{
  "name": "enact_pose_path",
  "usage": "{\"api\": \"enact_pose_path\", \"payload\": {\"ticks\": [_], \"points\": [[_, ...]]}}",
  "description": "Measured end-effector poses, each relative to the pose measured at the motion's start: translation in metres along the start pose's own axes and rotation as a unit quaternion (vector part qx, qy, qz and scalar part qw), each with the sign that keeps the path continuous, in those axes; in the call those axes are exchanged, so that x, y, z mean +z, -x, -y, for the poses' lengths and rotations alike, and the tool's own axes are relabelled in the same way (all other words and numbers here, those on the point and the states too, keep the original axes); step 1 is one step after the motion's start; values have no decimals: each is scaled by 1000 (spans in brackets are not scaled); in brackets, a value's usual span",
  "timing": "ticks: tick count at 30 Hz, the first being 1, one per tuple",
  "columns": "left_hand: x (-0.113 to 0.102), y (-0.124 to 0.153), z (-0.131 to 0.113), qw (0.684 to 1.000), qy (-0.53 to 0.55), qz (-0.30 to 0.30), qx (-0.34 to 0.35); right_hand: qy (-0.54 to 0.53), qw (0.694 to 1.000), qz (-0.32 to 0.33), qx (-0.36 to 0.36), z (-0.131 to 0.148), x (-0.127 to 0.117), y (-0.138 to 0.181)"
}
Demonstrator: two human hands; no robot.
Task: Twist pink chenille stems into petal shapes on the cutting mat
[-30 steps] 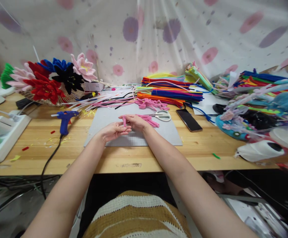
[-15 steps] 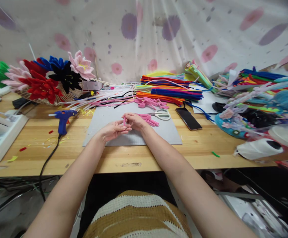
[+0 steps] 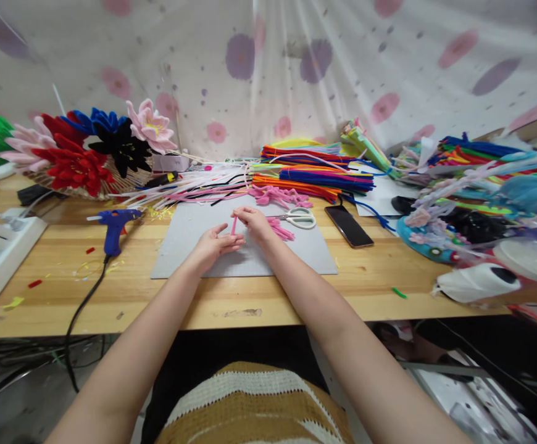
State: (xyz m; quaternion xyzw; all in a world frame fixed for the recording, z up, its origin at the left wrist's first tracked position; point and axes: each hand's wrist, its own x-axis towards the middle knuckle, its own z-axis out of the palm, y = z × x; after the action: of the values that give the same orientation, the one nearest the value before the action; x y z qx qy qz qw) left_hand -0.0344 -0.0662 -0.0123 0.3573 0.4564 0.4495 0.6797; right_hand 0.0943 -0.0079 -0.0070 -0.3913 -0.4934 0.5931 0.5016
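Note:
A short pink pipe cleaner (image 3: 234, 226) stands nearly upright between my hands, over the grey mat (image 3: 180, 246). The fingertips of my right hand (image 3: 254, 223) pinch its top end. My left hand (image 3: 215, 245) is open, palm up, with thumb and fingers apart; the lower end of the piece meets its fingertips. Just right of my right hand lie cut pink pipe cleaner pieces (image 3: 283, 230), partly hidden by it. White-handled scissors (image 3: 302, 217) rest beside them. Behind is a heap of bent pink pipe cleaner shapes (image 3: 280, 196).
A blue glue gun (image 3: 115, 229) with its cord stands left of the mat, near a white power strip (image 3: 7, 253). Fuzzy flowers (image 3: 83, 160) fill the back left. Colourful pipe cleaner bundles (image 3: 317, 176) lie behind. A phone (image 3: 348, 226) and a white spool (image 3: 479, 282) are on the right.
My left hand's fingers have spread and opened away from the pink piece, which now shows more of its length. My right hand still pinches its top. The view has shifted slightly.

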Motion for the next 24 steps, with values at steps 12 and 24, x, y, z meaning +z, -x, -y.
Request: {"api": "enact_pose_path", "payload": {"ticks": [12, 24], "points": [[-9, -14, 20, 977, -71, -144, 142, 458, 859, -208, -94, -8, -98, 10], [-19, -26, 20, 940, -185, -186, 219, 490, 844, -206, -72, -23, -107, 30]]}}
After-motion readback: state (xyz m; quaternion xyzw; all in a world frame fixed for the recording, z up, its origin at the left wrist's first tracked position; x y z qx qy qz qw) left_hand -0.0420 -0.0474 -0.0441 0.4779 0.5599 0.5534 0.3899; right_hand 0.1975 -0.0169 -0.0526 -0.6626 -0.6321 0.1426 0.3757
